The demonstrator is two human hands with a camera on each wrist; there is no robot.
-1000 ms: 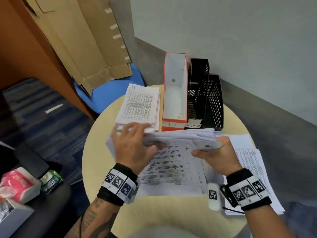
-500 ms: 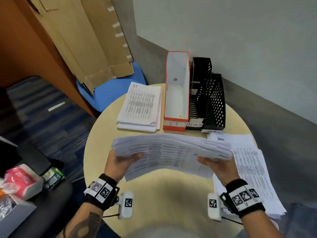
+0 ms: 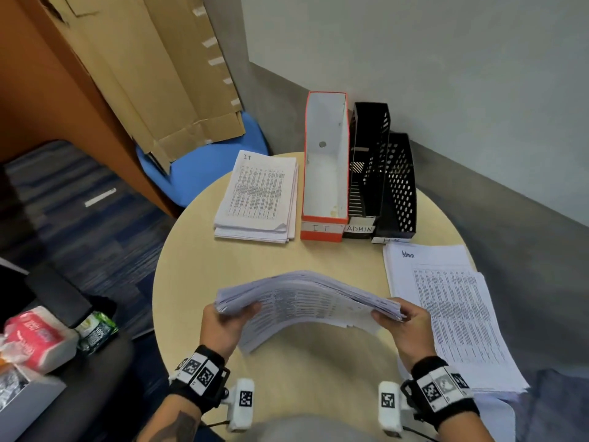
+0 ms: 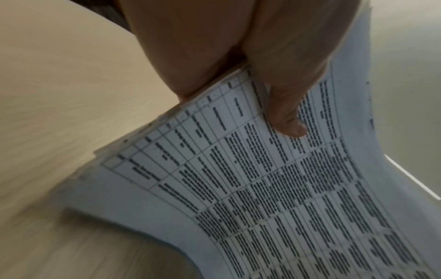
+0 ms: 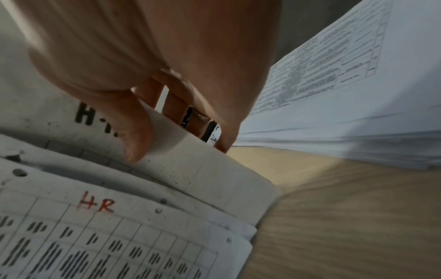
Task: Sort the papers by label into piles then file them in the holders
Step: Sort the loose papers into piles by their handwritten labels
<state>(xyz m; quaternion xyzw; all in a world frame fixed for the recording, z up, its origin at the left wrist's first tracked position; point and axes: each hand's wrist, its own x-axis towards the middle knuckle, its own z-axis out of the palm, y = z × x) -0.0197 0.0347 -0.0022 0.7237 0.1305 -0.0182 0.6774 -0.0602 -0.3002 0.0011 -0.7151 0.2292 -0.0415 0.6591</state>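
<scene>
Your left hand [image 3: 223,327] and right hand [image 3: 408,330] have lifted the HR stack [image 3: 306,298] clear of the tabletop [image 3: 318,260], each gripping one end. Sorting appears done; file it in the HR holder [image 3: 398,186].

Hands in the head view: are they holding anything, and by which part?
Yes. Both hands hold one stack of papers above the table: the left hand grips its left end, the right hand its right end, so it sags between them.
</scene>
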